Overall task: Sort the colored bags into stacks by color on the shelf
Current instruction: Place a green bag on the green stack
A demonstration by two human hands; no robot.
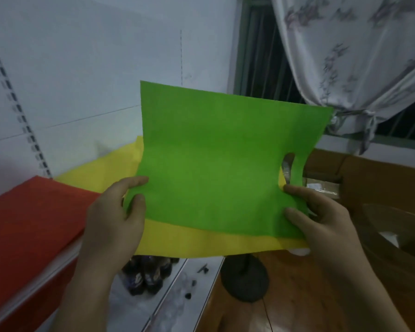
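Observation:
A flat green bag [213, 159] with a cut-out handle slot on its right side is held up in front of me. My left hand [113, 219] pinches its lower left edge, and my right hand [321, 219] pinches its lower right edge just below the slot. Beneath it lies a yellow bag [201, 244], whose edges show below and to the left of the green one; both hands seem to grip it too. To the left, a stack of red bags [26, 226] rests on the white shelf [57, 267].
A white slotted back panel [69, 68] rises behind the shelf. On the right are a brown cardboard box [381, 185], a window with a tied curtain [345, 56], and a black round stand base [246, 279] on a wooden surface. Dark packets [146, 274] lie below.

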